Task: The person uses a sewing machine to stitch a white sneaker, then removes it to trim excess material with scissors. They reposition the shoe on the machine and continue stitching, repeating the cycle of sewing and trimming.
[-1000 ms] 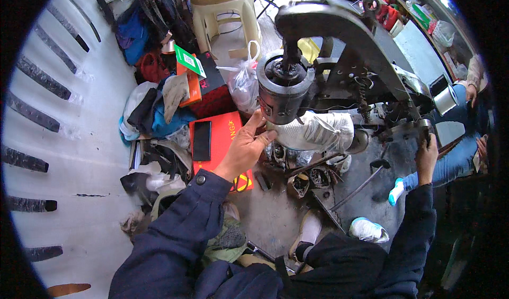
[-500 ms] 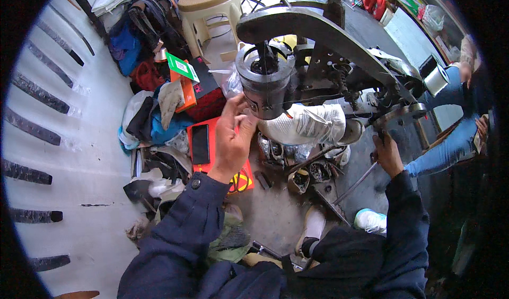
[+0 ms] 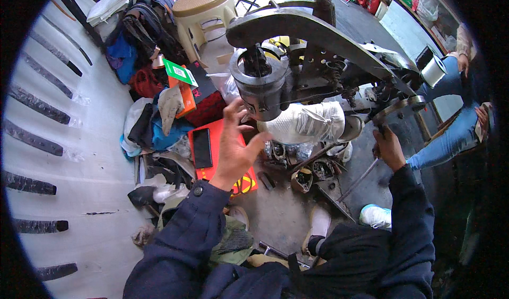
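A black shoe-patching sewing machine [image 3: 297,26] stands before me, its round metal head [image 3: 260,84] over the toe of a white knit sneaker [image 3: 302,124]. The sneaker lies sideways with its laces to the right, around or against the machine's arm; the contact is hidden. My left hand [image 3: 236,153] is just left of the toe, thumb and fingers spread, holding nothing. At the right, my right hand [image 3: 389,149] is closed around the handle beneath the machine's crank wheel [image 3: 395,111]; most of the handle is hidden by the fingers.
A thread spool [image 3: 435,72] sits at the machine's right. Below lie a phone [image 3: 202,148] on a red package [image 3: 212,166] and worn shoe parts [image 3: 302,179]. A beige stool [image 3: 204,7] stands behind, heaped cloths left. Another person's jeans-clad leg [image 3: 445,145] is at the right.
My left thumb and fingers have spread apart and come off the sneaker's toe. The right hand stays on the crank handle. The whole view has shifted slightly.
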The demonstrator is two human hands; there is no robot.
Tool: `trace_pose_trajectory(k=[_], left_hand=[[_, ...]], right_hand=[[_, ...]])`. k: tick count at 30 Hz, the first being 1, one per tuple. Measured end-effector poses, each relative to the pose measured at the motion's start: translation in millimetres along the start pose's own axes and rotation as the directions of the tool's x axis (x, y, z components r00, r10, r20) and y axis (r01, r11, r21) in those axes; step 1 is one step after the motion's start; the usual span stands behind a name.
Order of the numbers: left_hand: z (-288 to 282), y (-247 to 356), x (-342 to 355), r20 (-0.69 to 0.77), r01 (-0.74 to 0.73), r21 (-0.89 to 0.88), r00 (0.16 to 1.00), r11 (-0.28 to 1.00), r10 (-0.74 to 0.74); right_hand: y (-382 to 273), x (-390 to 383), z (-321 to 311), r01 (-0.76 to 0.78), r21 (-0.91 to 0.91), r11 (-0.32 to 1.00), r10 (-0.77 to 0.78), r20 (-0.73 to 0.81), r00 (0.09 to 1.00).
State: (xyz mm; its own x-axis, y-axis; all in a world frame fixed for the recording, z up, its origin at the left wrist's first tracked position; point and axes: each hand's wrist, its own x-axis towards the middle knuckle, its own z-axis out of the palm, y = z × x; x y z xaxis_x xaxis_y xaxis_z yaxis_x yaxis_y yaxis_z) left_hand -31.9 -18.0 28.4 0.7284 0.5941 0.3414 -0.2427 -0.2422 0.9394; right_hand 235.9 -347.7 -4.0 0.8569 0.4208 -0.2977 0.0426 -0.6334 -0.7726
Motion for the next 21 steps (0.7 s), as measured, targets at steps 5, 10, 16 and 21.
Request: trace_pose_trajectory(k=[5,10,16,21], left_hand=[[-0.5,-14.8,9.3,0.228,0.211,-0.02,0.953,0.977,-0.201],[-7.8,-20.8,10.0,0.25,0.092,0.06,0.963,0.994,-0.104],[-9.4,-21.6,10.1,0.263,0.164,-0.007,0.952,0.986,-0.157],[-10.4,-24.5,9.1,0.258,0.242,-0.031,0.939,0.97,-0.226]], right_hand=[[-26.3,-15.7,-1.7,0.165,-0.103,0.981,-0.168,-0.019,0.986],[-53.0,-21.1,-53.1,0.425,-0.14,0.894,-0.446,-0.338,0.828],[9.9,23.8,-109.9,0.247,-0.44,0.864,-0.462,-0.496,0.735],[60.1,44.6,-59.2,0.064,-0.34,0.938,-0.209,-0.412,0.887]])
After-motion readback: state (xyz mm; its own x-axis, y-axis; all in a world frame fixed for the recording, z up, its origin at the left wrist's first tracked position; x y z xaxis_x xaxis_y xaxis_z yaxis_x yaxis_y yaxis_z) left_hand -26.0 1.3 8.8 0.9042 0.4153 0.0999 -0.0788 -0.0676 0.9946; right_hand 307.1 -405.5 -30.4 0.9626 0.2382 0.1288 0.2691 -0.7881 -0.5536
